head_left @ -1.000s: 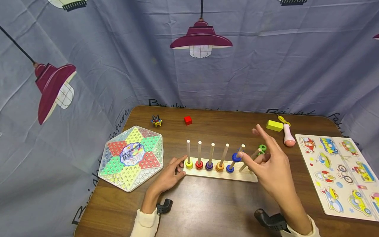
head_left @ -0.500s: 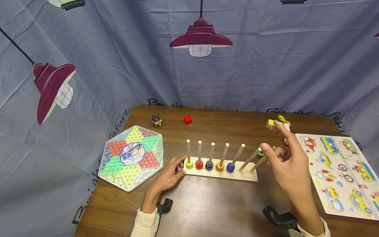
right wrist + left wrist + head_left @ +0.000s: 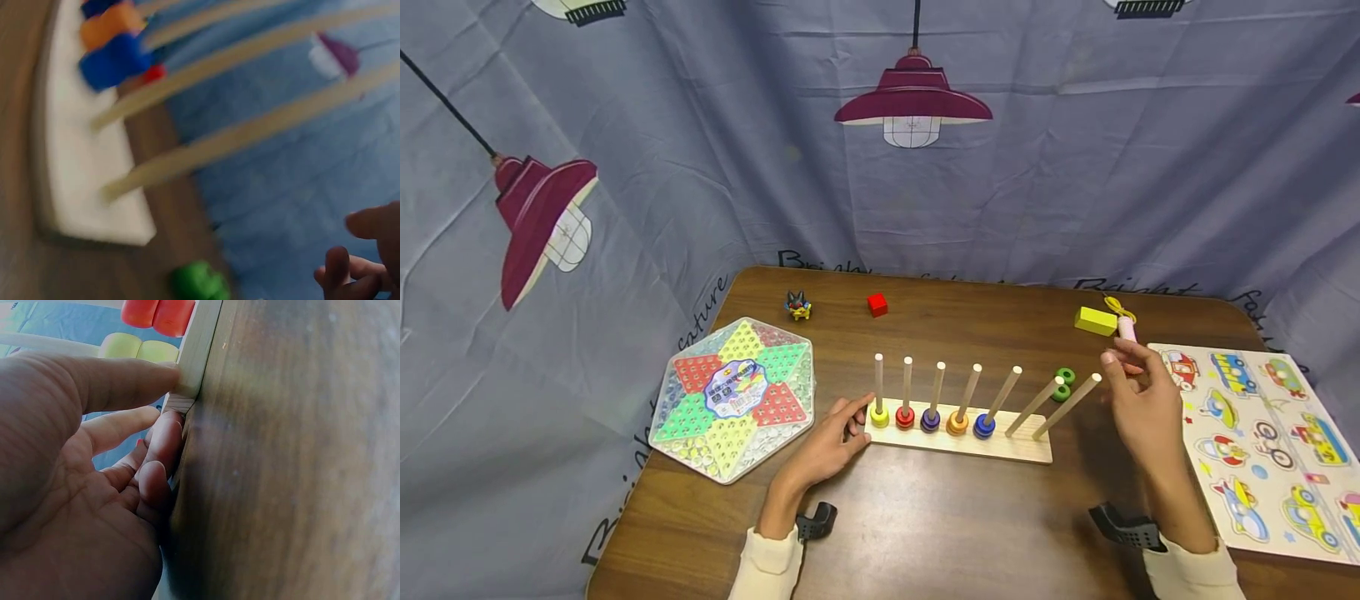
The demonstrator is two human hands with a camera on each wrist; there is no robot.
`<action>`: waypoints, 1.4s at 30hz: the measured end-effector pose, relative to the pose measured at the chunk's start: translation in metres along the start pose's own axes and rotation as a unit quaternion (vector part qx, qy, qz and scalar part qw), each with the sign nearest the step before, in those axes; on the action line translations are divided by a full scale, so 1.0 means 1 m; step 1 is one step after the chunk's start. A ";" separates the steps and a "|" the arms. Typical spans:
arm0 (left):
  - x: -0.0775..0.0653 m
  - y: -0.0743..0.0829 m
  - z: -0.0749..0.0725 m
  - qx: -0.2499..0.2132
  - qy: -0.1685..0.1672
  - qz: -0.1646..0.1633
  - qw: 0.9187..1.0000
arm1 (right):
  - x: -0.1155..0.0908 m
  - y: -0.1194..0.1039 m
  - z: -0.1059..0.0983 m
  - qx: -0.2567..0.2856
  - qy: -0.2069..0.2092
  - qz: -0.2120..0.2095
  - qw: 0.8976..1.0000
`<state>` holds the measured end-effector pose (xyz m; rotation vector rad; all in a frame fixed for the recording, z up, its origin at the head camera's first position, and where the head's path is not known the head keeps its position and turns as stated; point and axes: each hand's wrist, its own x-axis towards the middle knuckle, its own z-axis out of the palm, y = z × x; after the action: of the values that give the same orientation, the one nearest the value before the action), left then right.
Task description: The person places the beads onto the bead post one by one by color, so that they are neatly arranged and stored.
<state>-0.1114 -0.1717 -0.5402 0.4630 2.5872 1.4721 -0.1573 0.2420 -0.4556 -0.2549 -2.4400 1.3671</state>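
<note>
A wooden peg board (image 3: 1030, 450) with several upright pegs lies before me. Yellow (image 3: 878, 417), red (image 3: 905, 418), purple (image 3: 930, 422), orange (image 3: 957, 424) and blue rings (image 3: 984, 427) are stacked on its pegs from the left; the two rightmost pegs are bare. My left hand (image 3: 823, 446) holds the board's left end, thumb (image 3: 134, 381) on its front edge and index finger at the far side. My right hand (image 3: 1146, 412) hovers right of the board, fingers loosely bent, holding nothing. Green rings (image 3: 1061, 397) lie behind the right end.
Left of the board lies a hexagonal Chinese checkers set (image 3: 782, 367). A small figurine (image 3: 798, 306), a red cube (image 3: 877, 305), a yellow block (image 3: 1095, 321) and a pink toy (image 3: 1127, 330) stand farther back. A vehicle puzzle board (image 3: 1240, 433) lies at the right.
The upper blue ring has slid down its peg onto the other blue one. My right hand has moved away to the right, past the board's end. The left hand has stayed put.
</note>
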 end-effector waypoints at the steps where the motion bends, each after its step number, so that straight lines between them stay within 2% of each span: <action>1: 0.000 0.000 0.000 0.001 -0.001 -0.001 1.000 | 0.001 0.011 0.003 -0.023 -0.005 0.000 1.000; 5: 0.000 0.000 0.001 -0.002 0.001 -0.001 1.000 | 0.004 0.044 0.012 -0.107 -0.040 -0.016 0.993; 8: 0.000 -0.001 0.001 -0.004 0.001 -0.001 1.000 | 0.003 0.058 0.019 -0.136 -0.066 -0.024 0.988; 11: 0.001 -0.002 0.001 -0.006 0.003 -0.003 1.000 | 0.003 0.064 0.029 -0.147 -0.080 -0.035 0.985; 17: 0.001 -0.001 0.001 -0.008 0.004 -0.006 1.000 | 0.003 0.075 0.043 -0.145 -0.077 -0.063 0.984; 21: 0.001 0.000 0.001 -0.008 0.003 -0.006 1.000 | 0.001 0.079 0.046 -0.139 -0.075 -0.057 0.986; 34: 0.000 -0.001 0.001 0.002 0.007 0.002 1.000 | 0.000 0.073 0.042 -0.159 -0.069 -0.051 0.984; 38: 0.000 -0.002 0.002 0.007 0.006 0.009 1.000 | -0.001 0.058 0.029 -0.160 -0.052 -0.039 0.985; 42: 0.001 -0.001 0.001 0.007 0.005 0.010 1.000 | 0.000 0.032 0.012 -0.135 -0.030 -0.038 0.990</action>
<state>-0.1120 -0.1709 -0.5418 0.4855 2.6096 1.4663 -0.1619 0.2493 -0.4889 -0.1855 -2.6546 1.0241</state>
